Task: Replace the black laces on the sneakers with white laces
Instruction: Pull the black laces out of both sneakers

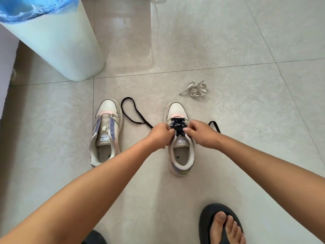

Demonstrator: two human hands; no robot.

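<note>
Unlacing the right sneaker (179, 138): left hand (161, 135) and right hand (202, 133) apparently pinching the black lace (177, 125). Next, easing it from the lower eyelets

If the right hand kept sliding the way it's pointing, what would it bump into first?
Probably the left hand. The right hand points leftward across the sneaker, pinching the black lace, and only that lace lies between them.

Can't see fingertips of left hand (161, 133) or right hand (200, 132), curled under. Bin (52, 37) cropped at 11 o'clock. Tongue label (182, 140) unreadable.
</note>
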